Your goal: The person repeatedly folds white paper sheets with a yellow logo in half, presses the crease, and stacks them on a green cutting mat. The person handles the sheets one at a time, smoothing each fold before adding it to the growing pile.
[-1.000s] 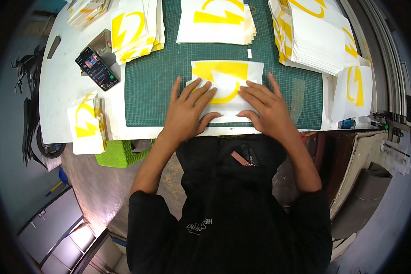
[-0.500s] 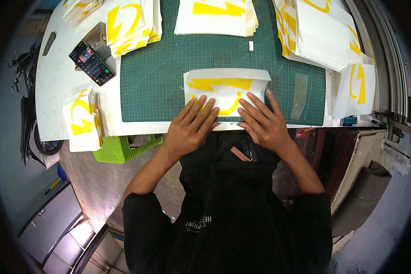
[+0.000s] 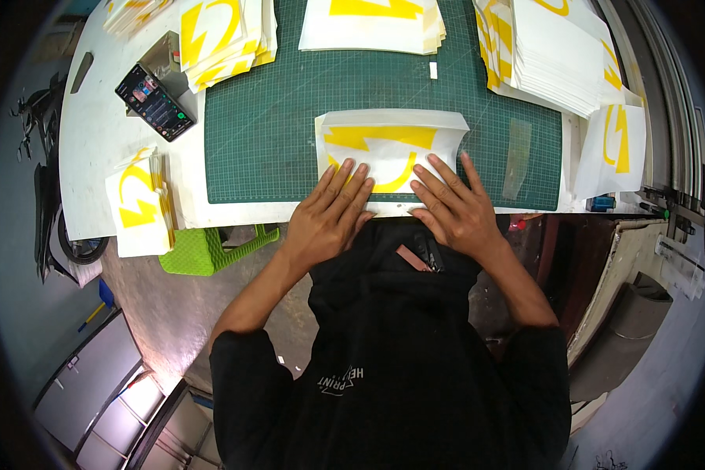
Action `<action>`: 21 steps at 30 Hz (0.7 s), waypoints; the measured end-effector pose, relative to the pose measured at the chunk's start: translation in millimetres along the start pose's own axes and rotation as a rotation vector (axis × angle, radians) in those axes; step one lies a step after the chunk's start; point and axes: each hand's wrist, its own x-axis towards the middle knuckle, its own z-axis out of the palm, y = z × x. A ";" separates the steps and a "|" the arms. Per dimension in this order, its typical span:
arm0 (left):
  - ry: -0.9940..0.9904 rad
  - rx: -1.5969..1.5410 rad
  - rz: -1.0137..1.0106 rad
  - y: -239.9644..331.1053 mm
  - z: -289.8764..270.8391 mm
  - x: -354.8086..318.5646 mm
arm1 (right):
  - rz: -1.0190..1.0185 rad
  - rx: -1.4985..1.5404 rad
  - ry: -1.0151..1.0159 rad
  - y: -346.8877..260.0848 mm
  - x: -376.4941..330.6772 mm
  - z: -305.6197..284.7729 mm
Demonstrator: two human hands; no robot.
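Observation:
A white sheet with yellow print (image 3: pixel 384 157) lies on the green cutting mat (image 3: pixel 262 137), close to the table's front edge. Its far edge is folded over into a pale, translucent strip and curls up a little at the right. My left hand (image 3: pixel 330 210) rests with outstretched fingers on the sheet's near left part. On the near right part lies my right hand (image 3: pixel 460 207), flat too, its fingers spread. Both hands cover parts of the print and the sheet's near corners.
Stacks of similar printed sheets stand at the far left (image 3: pixel 219 39), far middle (image 3: pixel 360 31) and far right (image 3: pixel 556 59). A smaller pile (image 3: pixel 137 207) overhangs the front left edge. A phone (image 3: pixel 153 102) leans on a box. A clear strip (image 3: pixel 517 160) lies right of the sheet.
The table and sheet appear slightly higher in the picture. Both hands stay flat on the sheet, with almost no shift of their fingers.

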 end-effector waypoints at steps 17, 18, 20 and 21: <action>-0.082 0.051 -0.087 5.5 -7.4 -12.9 | 0.046 -0.075 -0.024 19.5 -20.7 -10.8; -0.105 0.061 -0.111 8.3 -9.2 -12.9 | 0.055 -0.076 -0.022 23.0 -24.8 -12.5; -0.124 0.060 -0.170 19.4 -11.7 -9.7 | 0.072 -0.078 -0.019 26.1 -30.3 -15.4; -0.119 0.050 -0.205 30.7 -10.8 -4.1 | 0.081 -0.068 -0.019 24.5 -29.6 -16.9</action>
